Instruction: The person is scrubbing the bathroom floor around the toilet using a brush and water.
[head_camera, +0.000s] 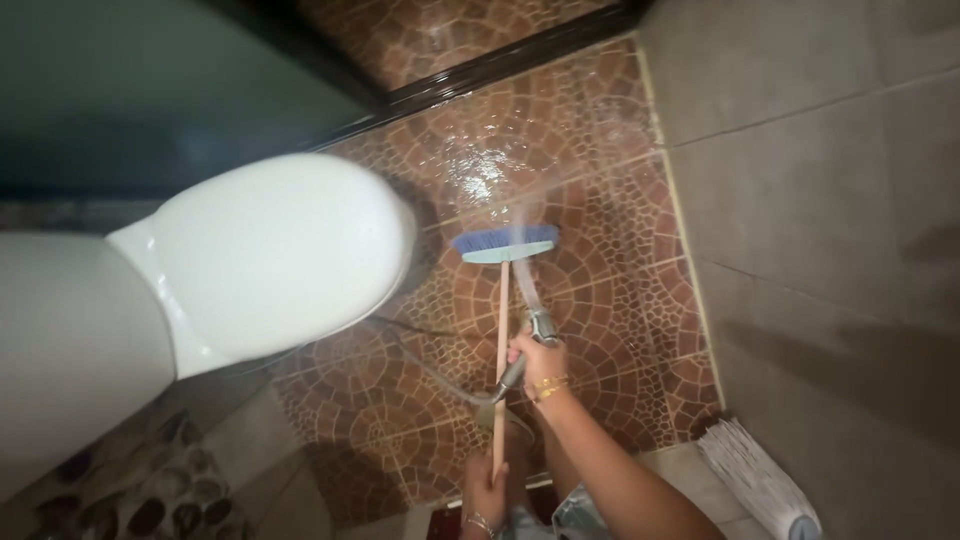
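- The left hand (487, 490) is wrapped around the low end of the wooden broom handle (499, 360).
- Just beside that handle, the right hand (537, 360) grips a spray nozzle (540, 325), water jetting out.
- Beyond, the blue broom head (505, 243) rests on the wet tiled floor (600, 300), beside the white toilet (270, 260).

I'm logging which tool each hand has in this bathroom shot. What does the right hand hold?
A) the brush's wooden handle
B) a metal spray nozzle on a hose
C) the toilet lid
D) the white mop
B: the right hand grips the spray nozzle, which jets water onto the floor tiles, while the left hand holds the brush handle.
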